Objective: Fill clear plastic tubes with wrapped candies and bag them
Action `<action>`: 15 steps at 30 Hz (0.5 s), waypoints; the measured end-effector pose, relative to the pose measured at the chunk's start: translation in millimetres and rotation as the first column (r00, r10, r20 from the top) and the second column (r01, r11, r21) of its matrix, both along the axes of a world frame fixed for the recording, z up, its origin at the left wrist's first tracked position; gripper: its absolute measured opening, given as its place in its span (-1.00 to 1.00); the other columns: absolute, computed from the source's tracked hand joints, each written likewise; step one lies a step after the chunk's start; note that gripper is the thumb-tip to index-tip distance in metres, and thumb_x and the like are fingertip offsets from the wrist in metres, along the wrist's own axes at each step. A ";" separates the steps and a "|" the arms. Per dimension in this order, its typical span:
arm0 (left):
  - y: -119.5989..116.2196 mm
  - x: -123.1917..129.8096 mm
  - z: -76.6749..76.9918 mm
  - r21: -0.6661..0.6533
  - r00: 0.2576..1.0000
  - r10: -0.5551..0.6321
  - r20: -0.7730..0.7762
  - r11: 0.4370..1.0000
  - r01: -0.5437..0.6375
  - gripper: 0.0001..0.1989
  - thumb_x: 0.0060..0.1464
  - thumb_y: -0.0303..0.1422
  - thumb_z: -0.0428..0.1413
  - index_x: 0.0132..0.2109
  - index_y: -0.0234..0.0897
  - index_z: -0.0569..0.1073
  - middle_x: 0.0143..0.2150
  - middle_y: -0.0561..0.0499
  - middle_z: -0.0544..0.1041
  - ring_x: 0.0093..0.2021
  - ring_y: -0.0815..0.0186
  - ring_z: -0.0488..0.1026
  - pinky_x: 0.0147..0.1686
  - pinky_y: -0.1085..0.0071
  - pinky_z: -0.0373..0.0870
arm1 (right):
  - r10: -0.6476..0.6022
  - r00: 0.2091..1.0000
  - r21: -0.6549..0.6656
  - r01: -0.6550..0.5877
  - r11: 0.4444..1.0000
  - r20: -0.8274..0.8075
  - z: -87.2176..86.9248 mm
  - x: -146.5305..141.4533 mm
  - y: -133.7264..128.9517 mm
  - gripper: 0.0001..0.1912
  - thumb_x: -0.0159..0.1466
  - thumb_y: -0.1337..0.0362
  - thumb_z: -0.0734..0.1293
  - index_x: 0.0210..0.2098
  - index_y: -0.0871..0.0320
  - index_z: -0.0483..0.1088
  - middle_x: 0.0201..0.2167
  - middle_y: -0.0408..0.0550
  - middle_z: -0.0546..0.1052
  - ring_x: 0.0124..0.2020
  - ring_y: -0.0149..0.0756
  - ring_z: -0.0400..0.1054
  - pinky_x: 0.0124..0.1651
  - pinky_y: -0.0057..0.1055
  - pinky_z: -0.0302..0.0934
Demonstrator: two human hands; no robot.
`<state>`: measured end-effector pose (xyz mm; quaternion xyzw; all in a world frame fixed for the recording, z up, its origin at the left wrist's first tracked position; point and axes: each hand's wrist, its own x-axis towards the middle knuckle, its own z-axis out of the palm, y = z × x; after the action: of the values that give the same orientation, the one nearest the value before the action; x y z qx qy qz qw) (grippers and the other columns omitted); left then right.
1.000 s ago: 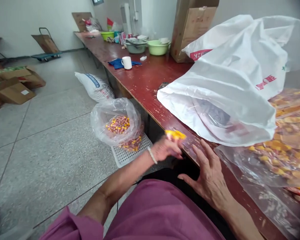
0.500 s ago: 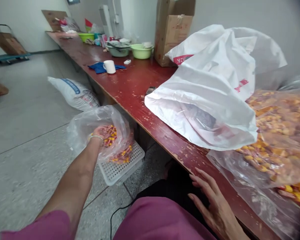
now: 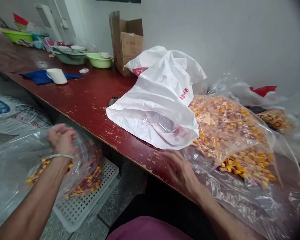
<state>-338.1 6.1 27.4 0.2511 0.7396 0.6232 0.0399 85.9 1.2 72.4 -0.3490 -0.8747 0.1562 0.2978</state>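
Note:
My left hand (image 3: 61,139) is raised at the mouth of a clear plastic bag (image 3: 7,163), its fingers loosely bent and apart, with nothing visible in them. Inside that bag lie small yellow and dark red pieces (image 3: 90,180). The bag rests on a white perforated crate (image 3: 76,208) below table level. My right hand (image 3: 181,170), somewhat blurred, is open at the table's front edge, just below a white sack (image 3: 162,96). To its right, a large clear bag (image 3: 287,160) on the table holds many yellow cap-like pieces (image 3: 242,163) with reddish parts.
The worn red table (image 3: 95,110) runs away to the left. On it are a white mug (image 3: 57,76), a blue cloth (image 3: 37,76), a cardboard box (image 3: 131,46) and green basins (image 3: 100,61). A printed sack (image 3: 17,115) lies on the floor at left.
My view has turned to the right. My left hand has come up out of the pieces in the floor-side bag. My right hand has moved forward onto the table edge near the white sack.

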 end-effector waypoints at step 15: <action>170.1 183.6 8.9 -0.638 0.445 -0.804 -0.393 0.588 0.498 -0.65 0.00 -0.57 -0.02 -0.08 -0.25 0.48 -0.16 -0.11 0.48 -0.07 0.18 0.39 0.04 0.28 0.26 | -0.376 0.782 0.055 0.404 0.913 0.498 -28.7 -21.4 168.5 -0.58 0.17 0.53 0.13 -0.04 0.21 0.40 -0.08 0.14 0.42 -0.02 -0.14 0.27 -0.03 -0.31 0.17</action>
<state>-154.5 176.1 36.3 0.7065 0.6591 0.2454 0.0794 64.5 169.6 43.8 -0.5586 -0.8255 0.0199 0.0781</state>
